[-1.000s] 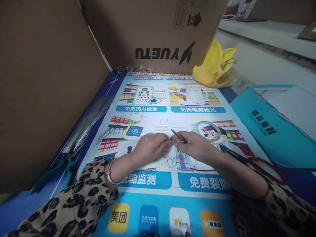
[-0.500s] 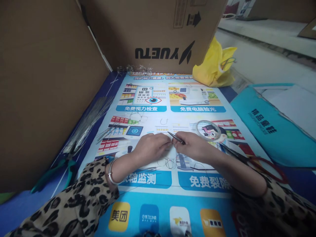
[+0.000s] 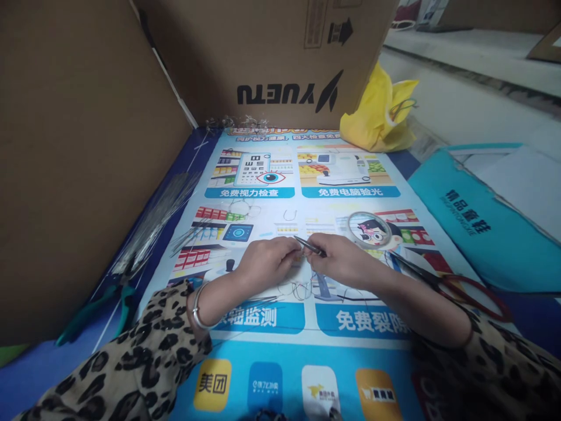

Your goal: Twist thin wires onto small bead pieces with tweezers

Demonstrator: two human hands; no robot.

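Wire loops (image 3: 301, 289) lie on the printed poster (image 3: 307, 349) below the centre of the frame. Above them, our left hand (image 3: 268, 263) is pinched together at the tips, though we cannot tell on what. Our right hand (image 3: 340, 260), just beside it, grips a dark pointed tool (image 3: 309, 246) whose tip slants toward the upper left. We see green-handled pliers (image 3: 125, 293) at lower left and red-handled scissors (image 3: 433, 279) at right.
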